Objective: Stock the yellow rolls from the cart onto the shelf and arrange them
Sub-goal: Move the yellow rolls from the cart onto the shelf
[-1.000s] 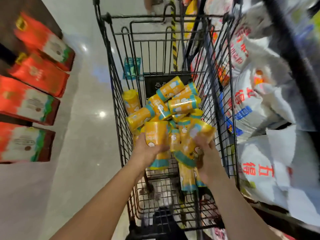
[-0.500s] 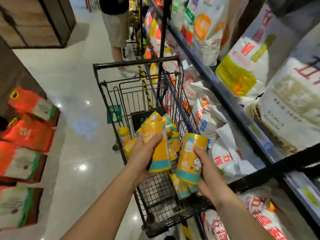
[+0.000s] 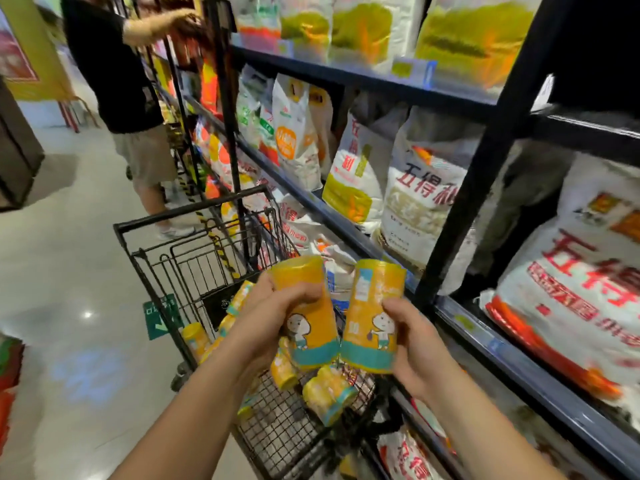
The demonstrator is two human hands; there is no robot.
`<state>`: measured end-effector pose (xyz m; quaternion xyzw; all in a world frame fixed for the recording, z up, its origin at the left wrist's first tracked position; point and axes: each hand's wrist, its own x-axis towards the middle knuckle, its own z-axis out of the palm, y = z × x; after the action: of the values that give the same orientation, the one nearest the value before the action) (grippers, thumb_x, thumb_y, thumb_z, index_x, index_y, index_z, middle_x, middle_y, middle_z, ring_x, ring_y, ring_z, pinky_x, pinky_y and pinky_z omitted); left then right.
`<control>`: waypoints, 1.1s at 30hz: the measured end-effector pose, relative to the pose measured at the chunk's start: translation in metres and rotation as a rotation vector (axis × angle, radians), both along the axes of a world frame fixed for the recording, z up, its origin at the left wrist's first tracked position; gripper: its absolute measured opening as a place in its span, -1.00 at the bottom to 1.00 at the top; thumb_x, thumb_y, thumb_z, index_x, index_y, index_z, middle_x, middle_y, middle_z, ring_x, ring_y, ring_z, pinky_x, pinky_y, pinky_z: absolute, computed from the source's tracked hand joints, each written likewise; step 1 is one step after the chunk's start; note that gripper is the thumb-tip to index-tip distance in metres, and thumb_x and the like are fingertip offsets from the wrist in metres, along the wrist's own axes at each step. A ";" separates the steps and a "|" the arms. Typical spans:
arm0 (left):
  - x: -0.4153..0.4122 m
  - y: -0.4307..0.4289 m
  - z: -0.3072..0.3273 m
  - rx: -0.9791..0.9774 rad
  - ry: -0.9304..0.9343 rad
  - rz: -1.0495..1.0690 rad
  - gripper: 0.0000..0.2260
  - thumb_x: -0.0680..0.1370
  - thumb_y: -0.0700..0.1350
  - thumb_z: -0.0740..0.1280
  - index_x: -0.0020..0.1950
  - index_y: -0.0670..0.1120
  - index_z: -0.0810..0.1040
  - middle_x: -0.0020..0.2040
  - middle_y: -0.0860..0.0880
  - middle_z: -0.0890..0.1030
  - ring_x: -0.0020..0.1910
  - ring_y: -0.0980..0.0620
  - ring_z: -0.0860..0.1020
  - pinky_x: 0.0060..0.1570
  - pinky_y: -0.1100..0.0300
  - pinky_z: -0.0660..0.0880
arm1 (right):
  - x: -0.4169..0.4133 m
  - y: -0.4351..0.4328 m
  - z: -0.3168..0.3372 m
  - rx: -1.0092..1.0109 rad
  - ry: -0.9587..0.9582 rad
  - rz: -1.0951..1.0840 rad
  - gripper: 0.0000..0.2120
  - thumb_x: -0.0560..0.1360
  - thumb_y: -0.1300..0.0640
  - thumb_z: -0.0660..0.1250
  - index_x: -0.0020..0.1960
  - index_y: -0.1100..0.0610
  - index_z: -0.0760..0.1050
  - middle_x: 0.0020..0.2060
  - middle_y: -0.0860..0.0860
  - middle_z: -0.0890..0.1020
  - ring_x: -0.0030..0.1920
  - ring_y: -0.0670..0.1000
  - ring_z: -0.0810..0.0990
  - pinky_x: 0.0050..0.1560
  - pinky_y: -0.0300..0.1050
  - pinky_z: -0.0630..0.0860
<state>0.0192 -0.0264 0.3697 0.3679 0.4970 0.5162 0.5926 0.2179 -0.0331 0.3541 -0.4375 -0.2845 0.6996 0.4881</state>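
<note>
My left hand (image 3: 273,317) grips one yellow roll (image 3: 308,327) with a teal band and a cartoon figure, held upright above the cart. Beside it, my right hand (image 3: 412,341) grips a second yellow roll (image 3: 372,317); the two rolls almost touch at their lower ends. Below them the black wire cart (image 3: 180,223) holds several more yellow rolls (image 3: 327,396) lying loose in its basket. The black shelf (image 3: 464,323) stands just right of the cart, its levels filled with large white flour bags.
White flour bags (image 3: 419,206) crowd the shelf levels to the right. A black upright post (image 3: 485,161) divides the shelf bays. A person in a black shirt (image 3: 114,71) stands beyond the cart, reaching into the shelf. Pale floor (image 3: 69,271) opens to the left.
Both hands have lifted their rolls up out of the cart basket and toward the shelf. My view has tilted up from the cart to the shelf levels.
</note>
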 end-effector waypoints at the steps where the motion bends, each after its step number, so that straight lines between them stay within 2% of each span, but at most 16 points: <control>1: 0.008 -0.001 0.009 0.019 0.010 -0.043 -0.38 0.20 -0.12 0.58 0.23 -0.14 0.50 0.01 -0.18 0.69 -0.06 -0.19 0.69 -0.06 -0.11 0.64 | 0.008 -0.006 0.008 0.031 -0.010 -0.039 -0.39 0.24 0.05 0.39 0.27 0.21 0.48 -0.11 0.14 0.71 -0.19 0.10 0.71 -0.11 0.07 0.63; 3: 0.026 -0.004 0.025 0.068 0.029 -0.121 -0.35 0.17 -0.14 0.59 0.23 -0.14 0.50 0.02 -0.19 0.69 -0.04 -0.19 0.68 -0.03 -0.11 0.64 | 0.027 -0.017 0.025 0.103 -0.028 -0.091 -0.43 0.25 0.07 0.38 0.24 0.20 0.49 -0.10 0.13 0.72 -0.16 0.08 0.71 -0.09 0.06 0.63; 5: 0.047 -0.008 0.043 0.131 0.045 -0.172 -0.42 0.20 -0.20 0.61 0.17 -0.10 0.52 -0.01 -0.16 0.69 -0.07 -0.13 0.69 -0.05 -0.06 0.65 | 0.047 -0.028 0.043 0.171 -0.062 -0.135 -0.47 0.26 0.07 0.37 0.22 0.18 0.50 -0.09 0.13 0.72 -0.15 0.08 0.71 -0.08 0.06 0.64; 7: 0.071 -0.011 0.059 0.180 0.044 -0.222 -0.47 0.22 -0.22 0.60 0.14 -0.09 0.52 -0.08 -0.12 0.70 -0.16 -0.05 0.69 -0.20 0.06 0.65 | 0.069 -0.041 0.058 0.209 -0.095 -0.183 -0.48 0.28 0.05 0.39 0.23 0.15 0.50 -0.03 0.14 0.72 -0.08 0.11 0.71 0.02 0.15 0.62; 9: 0.096 -0.012 0.073 0.222 0.033 -0.272 -0.41 0.21 -0.21 0.60 0.19 -0.12 0.51 -0.11 -0.09 0.71 -0.19 -0.01 0.70 -0.27 0.16 0.61 | 0.092 -0.056 0.074 0.248 -0.138 -0.227 -0.47 0.31 0.06 0.46 0.25 0.12 0.50 0.04 0.14 0.71 0.01 0.15 0.70 0.10 0.23 0.60; 12: 0.135 -0.019 0.094 0.270 0.033 -0.332 -0.39 0.18 -0.17 0.63 0.18 -0.13 0.52 -0.09 -0.08 0.72 -0.15 -0.03 0.70 -0.22 0.13 0.60 | 0.129 -0.081 0.095 0.350 -0.198 -0.280 -0.53 0.33 0.12 0.46 0.23 0.09 0.49 0.00 0.10 0.72 -0.04 0.09 0.72 -0.04 0.09 0.66; 14: 0.164 -0.026 0.110 0.311 0.036 -0.368 -0.54 0.24 -0.16 0.58 0.09 -0.08 0.53 -0.15 -0.03 0.72 -0.17 0.00 0.70 -0.22 0.13 0.60 | 0.155 -0.098 0.110 0.408 -0.227 -0.332 -0.55 0.32 0.09 0.38 0.20 0.09 0.50 -0.04 0.10 0.73 -0.09 0.06 0.72 -0.13 -0.02 0.66; 18: 0.218 -0.049 0.143 0.407 0.043 -0.467 -0.50 0.22 -0.12 0.61 0.11 -0.04 0.56 -0.14 -0.01 0.71 -0.14 0.01 0.69 -0.25 0.17 0.59 | 0.207 -0.136 0.140 0.509 -0.249 -0.421 -0.59 0.33 0.08 0.35 0.18 0.08 0.52 -0.02 0.09 0.72 -0.07 0.05 0.71 -0.09 -0.02 0.67; 21: 0.257 -0.071 0.172 0.486 0.001 -0.566 -0.58 0.26 -0.14 0.58 0.06 -0.10 0.56 -0.22 0.02 0.67 -0.21 0.06 0.66 -0.31 0.23 0.55 | 0.246 -0.168 0.162 0.590 -0.285 -0.469 -0.60 0.32 0.11 0.38 0.16 0.07 0.52 -0.05 0.05 0.73 -0.08 0.01 0.72 -0.14 -0.10 0.65; 24: 0.295 -0.094 0.198 0.544 -0.072 -0.649 -0.68 0.34 -0.14 0.46 0.06 -0.16 0.57 -0.23 -0.02 0.65 -0.23 0.03 0.64 -0.31 0.18 0.58 | 0.281 -0.201 0.185 0.673 -0.312 -0.505 -0.56 0.31 0.13 0.41 0.19 0.08 0.52 -0.01 0.07 0.72 -0.04 0.04 0.71 -0.06 -0.03 0.67; 26: 0.316 -0.109 0.215 0.564 -0.112 -0.725 -0.63 0.37 -0.15 0.42 0.14 -0.25 0.59 -0.13 -0.11 0.66 -0.16 -0.03 0.64 -0.20 0.09 0.65 | 0.302 -0.222 0.197 0.714 -0.318 -0.527 -0.62 0.34 0.14 0.34 0.16 0.07 0.53 -0.02 0.06 0.73 -0.04 0.03 0.71 -0.10 -0.04 0.67; 28: 0.339 -0.125 0.231 0.567 -0.119 -0.780 -0.55 0.37 -0.14 0.41 0.23 -0.23 0.58 -0.02 -0.15 0.66 -0.09 -0.08 0.65 -0.06 0.00 0.63 | 0.324 -0.244 0.208 0.757 -0.343 -0.543 -0.62 0.35 0.14 0.33 0.17 0.08 0.53 -0.01 0.05 0.73 -0.04 0.02 0.72 -0.17 -0.13 0.65; 30: 0.363 -0.139 0.246 0.604 -0.113 -0.813 -0.53 0.37 -0.14 0.40 0.27 -0.20 0.57 0.07 -0.14 0.68 -0.01 -0.09 0.67 -0.03 0.01 0.64 | 0.345 -0.265 0.217 0.780 -0.387 -0.574 -0.60 0.37 0.12 0.33 0.21 0.07 0.51 0.02 0.04 0.72 0.00 0.03 0.72 -0.16 -0.15 0.64; 33: 0.402 -0.161 0.265 0.673 -0.080 -0.856 -0.49 0.37 -0.13 0.42 0.30 -0.23 0.54 0.16 -0.21 0.66 0.10 -0.15 0.65 0.08 -0.09 0.60 | 0.378 -0.295 0.225 0.804 -0.419 -0.644 -0.58 0.38 0.11 0.33 0.23 0.09 0.50 0.06 0.05 0.71 0.05 0.04 0.70 -0.10 -0.12 0.65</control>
<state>0.4211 -0.1877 0.6345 0.6868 0.0874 0.3727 0.6179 0.5955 -0.3283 0.5794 -0.4114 -0.4722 0.2493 0.7387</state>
